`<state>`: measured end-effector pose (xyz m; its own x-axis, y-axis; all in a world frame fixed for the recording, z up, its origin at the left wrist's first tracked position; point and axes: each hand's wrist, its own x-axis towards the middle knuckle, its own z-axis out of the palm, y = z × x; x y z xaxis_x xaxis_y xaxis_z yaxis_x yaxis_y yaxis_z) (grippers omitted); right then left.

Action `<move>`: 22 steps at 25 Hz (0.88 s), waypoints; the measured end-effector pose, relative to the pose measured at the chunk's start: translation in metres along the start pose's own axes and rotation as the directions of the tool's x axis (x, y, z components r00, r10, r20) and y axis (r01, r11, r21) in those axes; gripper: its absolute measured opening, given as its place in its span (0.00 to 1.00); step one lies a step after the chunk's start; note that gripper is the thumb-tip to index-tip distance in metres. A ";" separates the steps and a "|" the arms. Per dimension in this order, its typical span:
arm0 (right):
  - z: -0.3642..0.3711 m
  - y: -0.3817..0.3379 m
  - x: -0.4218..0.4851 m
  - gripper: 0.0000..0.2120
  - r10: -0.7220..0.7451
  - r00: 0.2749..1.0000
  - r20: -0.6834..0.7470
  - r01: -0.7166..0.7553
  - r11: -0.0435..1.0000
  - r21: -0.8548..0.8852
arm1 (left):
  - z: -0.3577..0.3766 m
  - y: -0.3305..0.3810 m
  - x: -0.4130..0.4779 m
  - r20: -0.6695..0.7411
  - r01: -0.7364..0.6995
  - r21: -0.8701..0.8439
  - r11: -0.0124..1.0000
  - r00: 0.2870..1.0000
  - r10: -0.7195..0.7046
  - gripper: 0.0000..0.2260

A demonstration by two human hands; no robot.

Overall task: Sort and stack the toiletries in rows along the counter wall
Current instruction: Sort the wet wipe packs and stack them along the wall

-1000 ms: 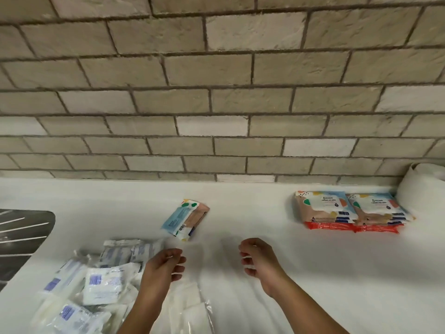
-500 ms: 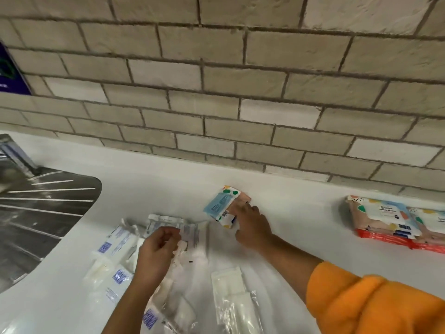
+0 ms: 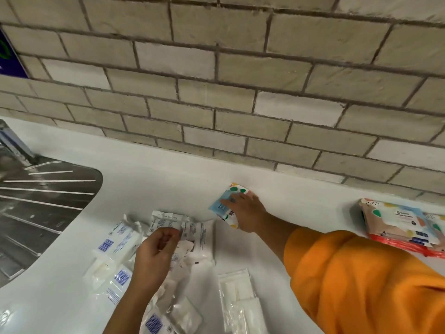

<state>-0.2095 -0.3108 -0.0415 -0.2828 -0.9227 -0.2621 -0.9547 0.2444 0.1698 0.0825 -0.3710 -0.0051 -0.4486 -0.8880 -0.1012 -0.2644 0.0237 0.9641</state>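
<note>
At 9 o'clock a steel sink [image 3: 43, 201] cut into the white table [image 3: 301, 201]. Just to its right, at 7 o'clock, lay a loose heap of white packets [image 3: 115, 247]. The left hand [image 3: 154, 256] hovered over this heap with its grip clenched in a pinch, thumb and fingertips nipping the edge of one white sachet [image 3: 166, 221]. At 6 o'clock, clear bags [image 3: 238, 297] lay near the orange sleeve [image 3: 361, 280]. The right hand [image 3: 245, 213] rested on a single patterned wipes pack [image 3: 222, 204], which lay askew at the centre, near the brick wall [image 3: 240, 80] but not against it. Its fingers lay fairly straight across the top. Whether that grip hooked under the pack could not be told. At 3 o'clock, well apart, sat the stacked wipes packs [image 3: 397, 222] by the wall. The glossy pack would likely slide from under flat fingers if it were carried to that stack without a firmer hold. The pinched sachet could tug its neighbours toward the sink, and the reaching sleeve might sweep the clear bags out of place.
</note>
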 end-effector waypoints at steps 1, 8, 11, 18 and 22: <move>0.000 0.002 0.000 0.41 -0.006 1.000 0.000 0.006 1.000 0.027 | 0.002 -0.001 0.000 -0.002 0.015 -0.026 1.000 1.000 -0.015 0.06; 0.014 -0.013 -0.027 0.17 0.039 0.978 -0.204 -0.008 0.989 0.150 | 0.021 0.002 -0.005 0.031 0.046 -0.098 0.994 0.999 -0.043 0.07; 0.019 -0.023 -0.049 0.13 0.043 0.957 -0.287 -0.010 0.993 0.116 | 0.031 0.006 -0.012 0.077 0.046 -0.093 0.995 0.996 -0.039 0.07; 0.006 -0.027 -0.114 0.19 0.129 0.957 -0.259 -0.020 0.923 0.384 | 0.056 0.008 -0.036 0.197 0.044 -0.075 0.996 0.980 -0.029 0.06; 0.001 -0.031 -0.182 0.11 0.402 0.898 -0.181 -0.053 0.505 0.862 | 0.072 0.007 -0.048 0.298 0.140 -0.079 0.987 0.948 -0.111 0.05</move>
<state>-0.1290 -0.1503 -0.0004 -0.6208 -0.7839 0.0046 -0.5469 0.4288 -0.7190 0.0407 -0.2947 -0.0112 -0.6504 -0.7076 -0.2760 -0.2566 -0.1372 0.9567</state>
